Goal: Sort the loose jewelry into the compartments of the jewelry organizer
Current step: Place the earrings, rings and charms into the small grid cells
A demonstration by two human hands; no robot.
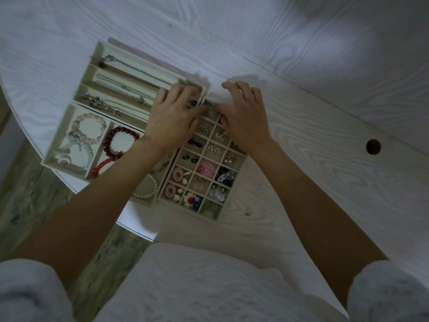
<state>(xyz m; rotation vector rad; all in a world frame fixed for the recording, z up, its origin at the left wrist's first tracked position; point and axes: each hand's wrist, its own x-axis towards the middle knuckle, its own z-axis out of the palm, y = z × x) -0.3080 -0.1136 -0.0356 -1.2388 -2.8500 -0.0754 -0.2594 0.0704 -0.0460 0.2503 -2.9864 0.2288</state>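
Necklace tray (97, 73) behind bracelet tray (50, 156), left of earring grid (234, 182).

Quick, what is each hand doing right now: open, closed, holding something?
Left hand: fingertips pinch a small silvery piece over the earring tray.
Right hand: pinches the same piece.

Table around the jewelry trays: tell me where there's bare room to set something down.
Bare table lies right of the grid tray, out to the round hole, and in front of that tray. It is crowded on the left: necklace tray and bracelet tray sit tight, both hands working between.
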